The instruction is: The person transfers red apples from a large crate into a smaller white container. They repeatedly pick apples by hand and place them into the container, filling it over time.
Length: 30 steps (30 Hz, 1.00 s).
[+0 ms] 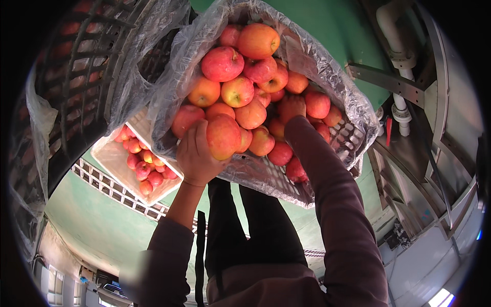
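Note:
A plastic crate lined with clear plastic film holds many red and yellow apples in front of me. At the near left side of the crate, my left hand is closed around a large red-orange apple. My right hand reaches down among the apples at the right, its fingers partly hidden between them; whether it grips one I cannot tell. Part of the crate's perforated bottom shows at the right.
At lower left a white lined crate holds more apples. Dark crates with apples and plastic film rise at the left. White pipes and a metal frame stand at the right. The floor is green.

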Each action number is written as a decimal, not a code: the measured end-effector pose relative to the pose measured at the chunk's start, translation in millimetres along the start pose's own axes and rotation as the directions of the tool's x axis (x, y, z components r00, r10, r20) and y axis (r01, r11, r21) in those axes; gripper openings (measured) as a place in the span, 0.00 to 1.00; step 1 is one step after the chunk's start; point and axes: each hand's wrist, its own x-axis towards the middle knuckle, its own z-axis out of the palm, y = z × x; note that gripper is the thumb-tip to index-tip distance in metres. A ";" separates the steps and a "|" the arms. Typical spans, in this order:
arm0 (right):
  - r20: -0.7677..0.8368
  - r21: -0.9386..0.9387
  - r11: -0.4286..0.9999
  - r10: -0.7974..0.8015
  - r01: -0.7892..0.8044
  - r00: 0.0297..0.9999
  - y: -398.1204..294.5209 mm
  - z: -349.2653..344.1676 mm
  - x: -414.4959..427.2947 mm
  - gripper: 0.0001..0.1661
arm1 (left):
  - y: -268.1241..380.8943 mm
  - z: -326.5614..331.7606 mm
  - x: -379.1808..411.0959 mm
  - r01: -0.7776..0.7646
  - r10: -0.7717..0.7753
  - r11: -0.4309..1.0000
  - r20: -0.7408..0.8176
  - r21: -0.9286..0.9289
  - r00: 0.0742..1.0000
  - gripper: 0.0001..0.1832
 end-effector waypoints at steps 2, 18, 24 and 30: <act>0.078 0.022 1.000 -0.019 0.017 0.997 1.2 -7.3 -0.3 0.26 | -1.0 0.9 -0.1 -0.002 0.002 1.000 -0.005 -0.002 1.000 0.46; 0.181 0.303 -0.834 -0.424 -0.460 0.888 28.0 -93.7 -141.5 0.50 | 0.5 -0.6 1.4 -0.002 0.002 1.000 -0.001 0.029 1.000 0.42; 0.018 0.071 -0.951 -0.301 -0.301 0.954 -7.2 -129.0 -187.5 0.57 | 0.8 0.4 3.2 -0.046 0.049 0.997 -0.050 0.055 0.998 0.43; -0.425 0.775 -0.356 0.318 0.522 0.847 -8.7 -160.7 -230.4 0.66 | 2.2 -0.2 1.9 0.001 -0.002 1.000 -0.066 -0.021 0.998 0.46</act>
